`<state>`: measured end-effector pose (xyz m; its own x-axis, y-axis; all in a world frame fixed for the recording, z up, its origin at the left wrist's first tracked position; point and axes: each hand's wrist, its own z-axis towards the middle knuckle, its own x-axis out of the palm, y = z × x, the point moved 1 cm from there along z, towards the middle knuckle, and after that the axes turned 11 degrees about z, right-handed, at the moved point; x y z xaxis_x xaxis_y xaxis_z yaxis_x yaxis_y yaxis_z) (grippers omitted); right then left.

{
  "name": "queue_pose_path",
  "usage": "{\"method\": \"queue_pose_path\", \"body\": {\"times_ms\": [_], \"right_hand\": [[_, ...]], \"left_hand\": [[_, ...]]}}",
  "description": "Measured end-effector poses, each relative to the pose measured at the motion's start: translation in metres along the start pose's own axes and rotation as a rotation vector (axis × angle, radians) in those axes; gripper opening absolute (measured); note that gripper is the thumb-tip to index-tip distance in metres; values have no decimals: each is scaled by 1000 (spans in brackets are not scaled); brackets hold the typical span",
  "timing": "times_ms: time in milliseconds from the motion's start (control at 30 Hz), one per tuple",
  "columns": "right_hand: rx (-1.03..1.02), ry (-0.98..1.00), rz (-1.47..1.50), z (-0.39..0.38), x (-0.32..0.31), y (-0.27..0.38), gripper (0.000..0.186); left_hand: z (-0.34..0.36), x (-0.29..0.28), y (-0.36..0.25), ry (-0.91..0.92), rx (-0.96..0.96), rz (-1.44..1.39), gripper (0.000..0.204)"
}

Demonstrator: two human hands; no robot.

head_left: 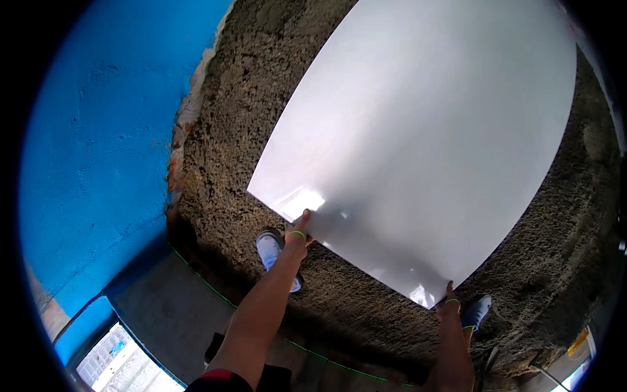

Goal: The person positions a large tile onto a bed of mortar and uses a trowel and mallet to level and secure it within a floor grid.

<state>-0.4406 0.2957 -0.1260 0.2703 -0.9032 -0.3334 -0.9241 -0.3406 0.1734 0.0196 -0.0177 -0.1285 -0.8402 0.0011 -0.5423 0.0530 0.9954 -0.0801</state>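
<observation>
A large glossy white tile or panel (424,144) fills the upper middle and right of the head view, above rough brown ground. My left hand (299,231) grips its near edge toward the left, thumb on top and fingers tucked out of sight beneath. At the near right corner my right hand (449,302) pinches the edge, its thumb showing on the surface and the other fingers mostly hidden. Bright reflections lie on the panel near both hands. Whether its far end rests on the ground cannot be seen.
A bright blue wall (104,111) rises on the left, with a broken, chipped lower edge. Coarse mortar or soil (228,117) surrounds the panel. My shoes (269,249) stand just behind its near edge. A thin green line (209,284) crosses the floor, and a bright opening lies lower left.
</observation>
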Motion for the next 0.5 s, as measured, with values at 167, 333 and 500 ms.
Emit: {"method": "queue_pose_path", "body": {"times_ms": [167,333,500], "right_hand": [[49,-71,-43,6,5,2,74],[28,-109,-84,-8,17,9,67],[-227,-97,-485,-57,-3,43,57]], "left_hand": [[-28,10,-19,-88,40,140,97],[-38,9,-39,-78,-86,351,85],[-79,8,-60,49,110,168,63]]}}
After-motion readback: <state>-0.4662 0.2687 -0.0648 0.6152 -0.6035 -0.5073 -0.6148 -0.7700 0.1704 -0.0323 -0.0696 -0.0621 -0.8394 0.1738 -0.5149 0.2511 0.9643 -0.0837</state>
